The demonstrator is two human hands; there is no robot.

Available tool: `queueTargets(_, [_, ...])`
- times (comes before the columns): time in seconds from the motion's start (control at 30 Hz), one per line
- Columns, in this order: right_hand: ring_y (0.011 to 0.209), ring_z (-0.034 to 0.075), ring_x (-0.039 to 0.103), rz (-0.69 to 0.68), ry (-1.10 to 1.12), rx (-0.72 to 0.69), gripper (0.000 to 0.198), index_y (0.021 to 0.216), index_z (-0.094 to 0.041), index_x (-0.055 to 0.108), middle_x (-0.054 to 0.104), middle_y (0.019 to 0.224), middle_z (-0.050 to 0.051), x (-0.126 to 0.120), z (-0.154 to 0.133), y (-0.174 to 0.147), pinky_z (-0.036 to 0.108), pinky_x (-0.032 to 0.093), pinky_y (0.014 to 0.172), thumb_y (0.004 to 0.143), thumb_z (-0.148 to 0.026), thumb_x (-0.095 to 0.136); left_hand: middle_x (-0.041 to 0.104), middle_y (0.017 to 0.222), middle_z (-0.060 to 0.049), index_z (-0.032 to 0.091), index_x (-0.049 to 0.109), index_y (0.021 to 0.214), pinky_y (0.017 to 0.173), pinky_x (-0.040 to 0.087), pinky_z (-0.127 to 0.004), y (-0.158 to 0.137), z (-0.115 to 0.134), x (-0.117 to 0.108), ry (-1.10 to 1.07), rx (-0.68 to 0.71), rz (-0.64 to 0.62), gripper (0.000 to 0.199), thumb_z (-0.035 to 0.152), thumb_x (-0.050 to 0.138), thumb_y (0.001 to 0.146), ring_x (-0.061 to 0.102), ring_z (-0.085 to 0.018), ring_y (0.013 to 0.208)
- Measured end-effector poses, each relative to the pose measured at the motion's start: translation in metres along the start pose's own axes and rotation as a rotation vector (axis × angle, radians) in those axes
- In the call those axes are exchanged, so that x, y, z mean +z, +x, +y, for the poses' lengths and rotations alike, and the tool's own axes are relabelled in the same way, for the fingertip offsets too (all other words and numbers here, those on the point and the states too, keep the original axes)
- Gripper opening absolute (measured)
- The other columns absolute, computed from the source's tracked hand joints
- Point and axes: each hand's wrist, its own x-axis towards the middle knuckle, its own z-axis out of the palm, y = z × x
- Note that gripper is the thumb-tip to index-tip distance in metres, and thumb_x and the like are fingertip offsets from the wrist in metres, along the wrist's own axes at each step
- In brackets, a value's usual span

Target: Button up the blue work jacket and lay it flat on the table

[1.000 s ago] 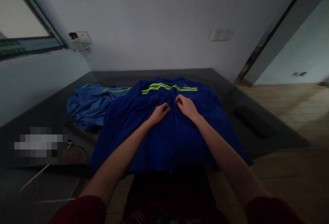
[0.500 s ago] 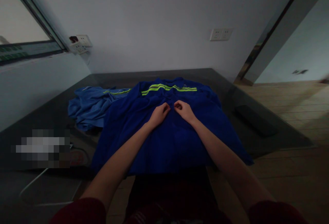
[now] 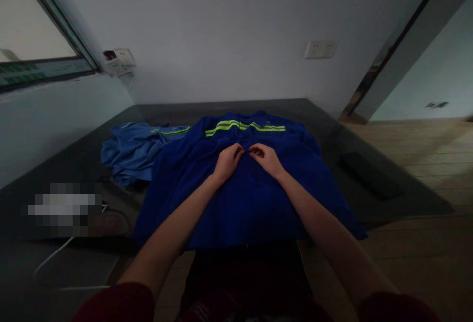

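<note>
A dark blue work jacket with yellow-green chest stripes lies spread front side up, its collar toward the wall and its hem at the near table edge. At the middle of its front, below the stripes, my left hand pinches the fabric along the front opening. Just right of it, my right hand does the same with curled fingers. The fingertips nearly meet. Whether a button or only cloth is between them is too small to tell.
A crumpled lighter blue garment lies left of the jacket on the dark table. A flat black object rests at the right. A white cable hangs at the lower left. Sockets are on the wall behind.
My fingertips have come slightly closer together at the jacket's front. The jacket lies as before; the whole view has shifted a little.
</note>
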Motion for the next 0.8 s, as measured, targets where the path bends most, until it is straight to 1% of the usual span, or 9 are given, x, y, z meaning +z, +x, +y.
queueTargets(0.17, [0.069,0.014,0.058,0.009,-0.007,-0.022,0.014,0.088,-0.016,0.065,0.066,0.081,0.004,0.0008,-0.0007,-0.0017,0.025,0.045,0.065,0.079,-0.023,0.058,0.065,0.079,-0.001,0.018,0.059,0.085,0.069,0.043,-0.023,0.001,-0.0007,-0.0002,-0.043,-0.027,-0.013,0.009,0.023,0.052,0.087,0.06,-0.014,0.074])
queueTargets(0.3, [0.069,0.014,0.059,0.001,-0.047,-0.026,0.013,0.088,-0.015,0.066,0.066,0.08,0.004,0.0013,0.0002,-0.0023,0.025,0.045,0.065,0.078,-0.02,0.059,0.066,0.077,0.0,0.018,0.06,0.085,0.068,0.043,-0.022,0.0001,-0.0026,0.0023,-0.067,-0.051,-0.076,0.007,0.021,0.054,0.084,0.061,-0.013,0.073])
queueTargets(0.43, [0.069,0.014,0.059,-0.013,-0.087,-0.039,0.01,0.086,-0.016,0.067,0.066,0.079,0.004,0.0032,0.003,-0.0028,0.026,0.044,0.066,0.077,-0.018,0.061,0.067,0.079,0.0,0.018,0.061,0.085,0.07,0.044,-0.022,-0.0009,-0.0048,0.0047,-0.056,-0.057,-0.138,0.009,0.015,0.054,0.081,0.063,-0.014,0.075])
queueTargets(0.6, [0.068,0.013,0.058,-0.029,-0.145,-0.014,0.007,0.084,-0.017,0.066,0.066,0.077,0.002,0.0031,0.0044,-0.003,0.025,0.042,0.066,0.077,-0.018,0.062,0.068,0.082,-0.001,0.018,0.062,0.088,0.07,0.045,-0.022,-0.001,-0.0063,0.0044,-0.01,-0.035,-0.168,0.011,0.017,0.052,0.083,0.064,-0.015,0.077])
queueTargets(0.7, [0.069,0.013,0.057,-0.067,-0.217,0.016,0.007,0.085,-0.018,0.065,0.065,0.076,0.001,0.0008,0.0027,-0.0035,0.024,0.041,0.065,0.078,-0.018,0.063,0.069,0.085,-0.002,0.019,0.062,0.091,0.072,0.045,-0.024,-0.0008,-0.0061,0.003,0.052,-0.019,-0.198,0.013,0.019,0.05,0.085,0.064,-0.017,0.08])
queueTargets(0.8, [0.073,0.014,0.058,-0.127,-0.355,0.039,0.009,0.087,-0.02,0.065,0.065,0.08,0.001,-0.0011,0.0008,-0.0042,0.024,0.039,0.065,0.078,-0.019,0.064,0.07,0.09,-0.003,0.021,0.063,0.094,0.075,0.045,-0.024,-0.0007,-0.0057,0.0026,0.083,0.007,-0.211,0.015,0.02,0.05,0.087,0.065,-0.017,0.084])
